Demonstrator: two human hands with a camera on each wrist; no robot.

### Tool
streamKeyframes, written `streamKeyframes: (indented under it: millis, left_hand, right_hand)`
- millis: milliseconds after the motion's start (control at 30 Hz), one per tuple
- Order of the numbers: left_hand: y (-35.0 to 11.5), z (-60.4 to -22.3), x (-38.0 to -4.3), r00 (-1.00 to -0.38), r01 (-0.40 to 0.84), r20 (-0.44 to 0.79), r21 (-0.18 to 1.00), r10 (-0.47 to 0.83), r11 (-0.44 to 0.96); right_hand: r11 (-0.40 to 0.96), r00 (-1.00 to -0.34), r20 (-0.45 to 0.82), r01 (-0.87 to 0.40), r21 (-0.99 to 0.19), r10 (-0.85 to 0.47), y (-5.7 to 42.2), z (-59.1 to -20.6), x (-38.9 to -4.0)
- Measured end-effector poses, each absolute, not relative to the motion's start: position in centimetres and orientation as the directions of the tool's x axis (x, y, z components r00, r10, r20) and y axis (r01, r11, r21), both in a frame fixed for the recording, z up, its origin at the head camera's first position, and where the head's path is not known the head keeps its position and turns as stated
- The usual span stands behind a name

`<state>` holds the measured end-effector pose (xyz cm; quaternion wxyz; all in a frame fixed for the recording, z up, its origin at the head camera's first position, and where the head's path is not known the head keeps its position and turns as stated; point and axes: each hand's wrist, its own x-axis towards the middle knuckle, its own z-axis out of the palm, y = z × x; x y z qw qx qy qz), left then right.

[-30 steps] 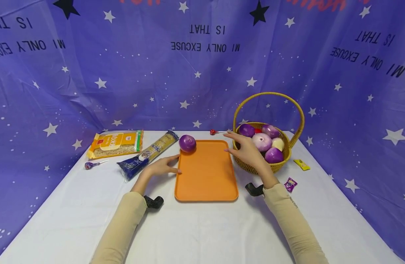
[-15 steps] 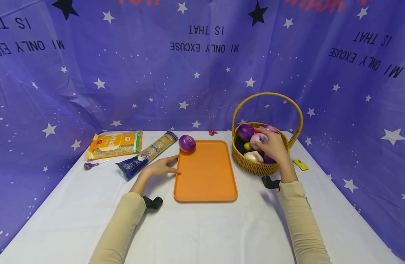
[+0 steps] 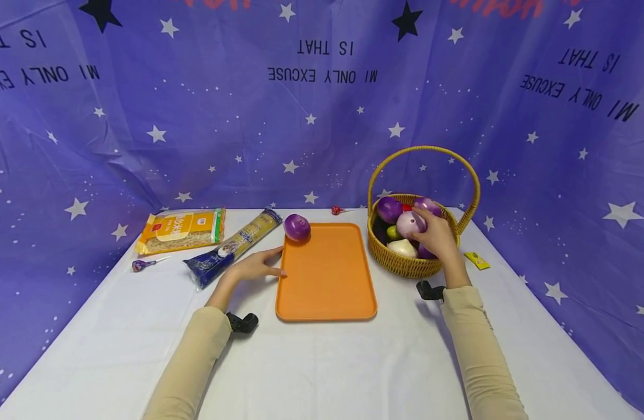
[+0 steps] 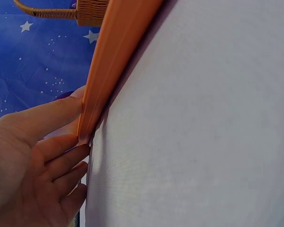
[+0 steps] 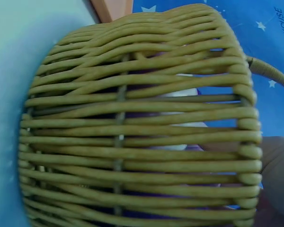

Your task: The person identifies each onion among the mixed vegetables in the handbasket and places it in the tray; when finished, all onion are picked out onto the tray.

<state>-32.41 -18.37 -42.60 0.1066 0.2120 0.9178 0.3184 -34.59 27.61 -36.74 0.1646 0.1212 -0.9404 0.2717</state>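
Note:
My left hand (image 3: 256, 266) pinches the left edge of an orange tray (image 3: 327, 280), thumb on the rim and fingers at its side in the left wrist view. A glossy purple onion (image 3: 297, 228) rests at the tray's far left corner. My right hand (image 3: 436, 236) reaches into a wicker basket (image 3: 406, 263) and grips a pale purple onion (image 3: 408, 224). Around it lie darker purple onions (image 3: 389, 209), a white bulb (image 3: 403, 248), a small green item (image 3: 393, 233) and a bit of something red. In the right wrist view the basket wall (image 5: 146, 142) hides most of the hand.
Left of the tray lie a blue pasta packet (image 3: 235, 248), an orange packet of noodles (image 3: 182, 230) and a purple lollipop (image 3: 142, 264). A red lollipop (image 3: 336, 210) lies behind it. One yellow wrapper (image 3: 477, 260) is right of the basket, whose tall handle (image 3: 424, 148) arches up.
My right hand has moved right from beside the basket's rim into it and taken hold of the pale onion. The white bulb now shows at the front. My left hand stays at the tray.

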Motion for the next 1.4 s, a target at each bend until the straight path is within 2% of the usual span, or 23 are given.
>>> streamKeyframes:
  millis: [333, 700, 1000, 1267, 1400]
  left_hand:
    - [-18.4, -42.6, -32.4, -0.885, 0.322, -0.065, 0.629, 0.460, 0.708]
    - [-18.3, -42.5, -32.3, -0.886, 0.322, -0.060, 0.637, 0.461, 0.701]
    - [-18.4, -42.4, -32.0, -0.877, 0.357, -0.036, 0.619, 0.479, 0.699]
    - [-18.3, -42.7, -32.5, -0.893, 0.312, -0.064, 0.625, 0.446, 0.715]
    - [-18.2, -42.4, -32.2, -0.891, 0.304, -0.076, 0.632, 0.447, 0.713]
  right_hand:
    - [0.827, -0.923, 0.376, -0.277, -0.489, -0.086, 27.7, -37.3, -34.9]
    - [0.815, -0.877, 0.475, -0.327, -0.478, -0.073, 27.0, -35.8, -34.0]
    - [0.743, -0.837, 0.531, -0.438, -0.506, -0.132, 24.6, -34.3, -32.7]
    - [0.667, -0.732, 0.631, -0.607, -0.433, -0.257, 21.6, -34.0, -32.1]
    - [0.661, -0.727, 0.615, -0.627, -0.413, -0.306, 20.1, -34.1, -31.8]
